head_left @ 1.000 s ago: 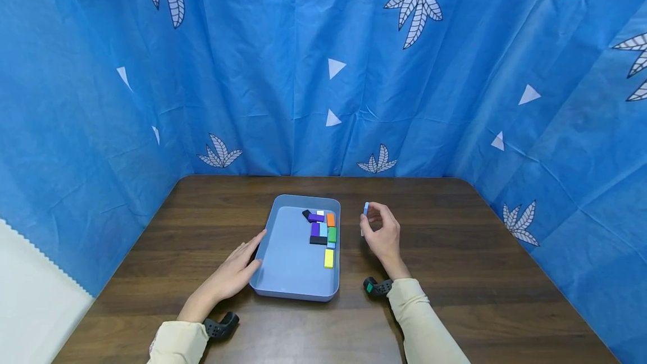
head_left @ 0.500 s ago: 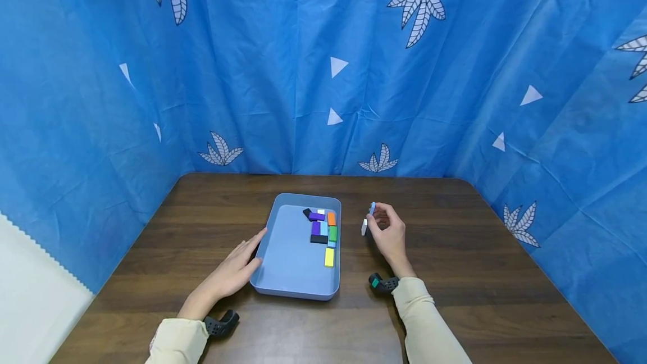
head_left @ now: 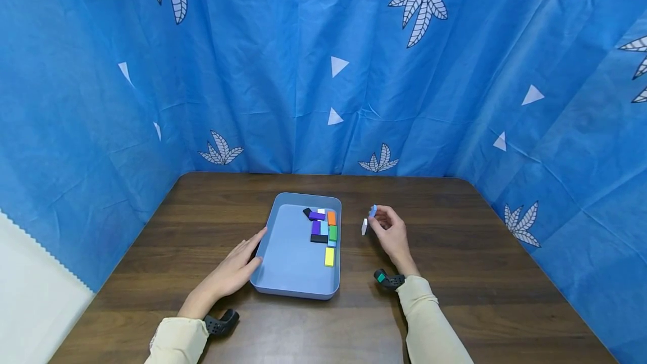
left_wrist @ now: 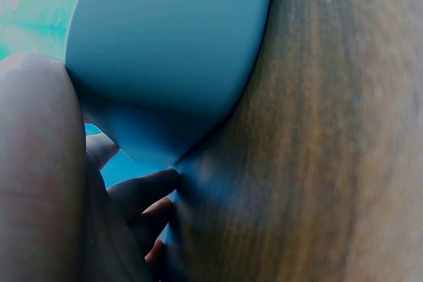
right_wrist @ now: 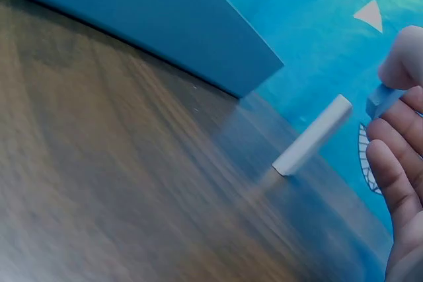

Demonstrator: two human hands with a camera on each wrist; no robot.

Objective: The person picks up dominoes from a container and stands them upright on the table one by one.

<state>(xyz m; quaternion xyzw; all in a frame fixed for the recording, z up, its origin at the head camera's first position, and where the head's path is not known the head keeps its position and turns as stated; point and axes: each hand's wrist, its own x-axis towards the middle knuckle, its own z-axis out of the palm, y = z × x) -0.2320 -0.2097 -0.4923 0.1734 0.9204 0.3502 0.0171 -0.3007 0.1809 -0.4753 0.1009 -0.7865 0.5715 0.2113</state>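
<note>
The right hand (head_left: 391, 237) pinches a light-blue rectangular block (head_left: 373, 210) beyond the tray's right edge; a slim white block (head_left: 364, 226) stands upright on the brown wood-grained table (head_left: 480, 251) just beside it. The left hand (head_left: 232, 272), relaxed, fingers extended, rests against the left edge of the blue rectangular tray (head_left: 290, 265), which holds coloured blocks (head_left: 332, 233) towards its right edge.

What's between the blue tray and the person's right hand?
A white block, standing upright on the wooden table; the head and right wrist views both show it.
</note>
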